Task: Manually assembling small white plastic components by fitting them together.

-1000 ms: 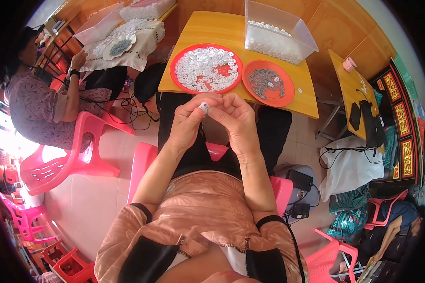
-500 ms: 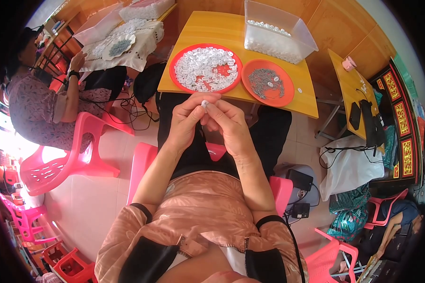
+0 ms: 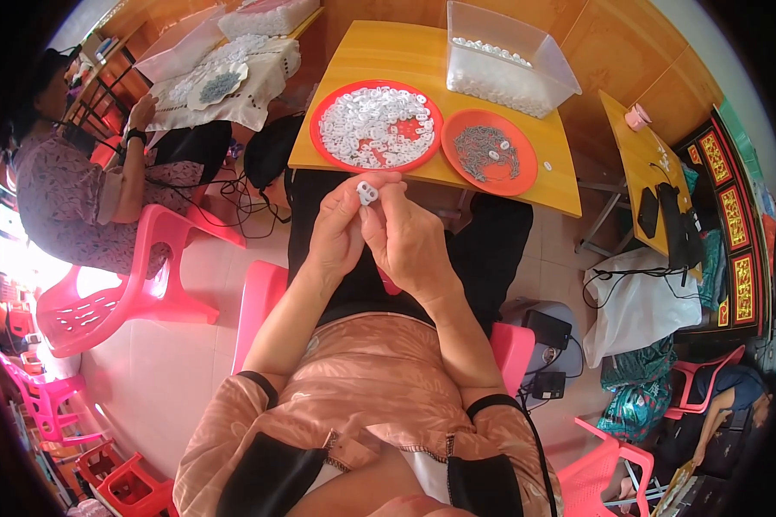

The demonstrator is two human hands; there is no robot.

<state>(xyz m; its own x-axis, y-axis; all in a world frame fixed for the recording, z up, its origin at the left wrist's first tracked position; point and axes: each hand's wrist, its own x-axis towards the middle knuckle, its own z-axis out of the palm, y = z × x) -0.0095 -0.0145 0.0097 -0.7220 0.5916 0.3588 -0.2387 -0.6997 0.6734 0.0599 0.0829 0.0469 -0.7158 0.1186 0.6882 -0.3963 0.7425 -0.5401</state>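
Note:
In front of my chest, both hands come together around a small white plastic piece (image 3: 367,192) with dark holes in its face. My left hand (image 3: 336,231) is closed, pinching the piece by its edge between thumb and fingers. Against its other side press the bent fingers of my right hand (image 3: 412,241); whether they hold a small part too is hidden. Just beyond my hands, a red round tray (image 3: 405,131) is heaped with similar white pieces. To its right, an orange plate (image 3: 526,171) carries many small grey metal parts, with a couple of white pieces among them.
Both trays lie on a yellow table (image 3: 388,52), with a clear plastic bin (image 3: 496,90) of white pieces at the back right. At the left, another person (image 3: 86,185) sits by a cloth-covered table (image 3: 263,90). A side table (image 3: 625,142) stands to the right.
The white piece has turned so its face with the holes shows more fully. My right hand has rolled over and its fingers now point more upward beside the piece.

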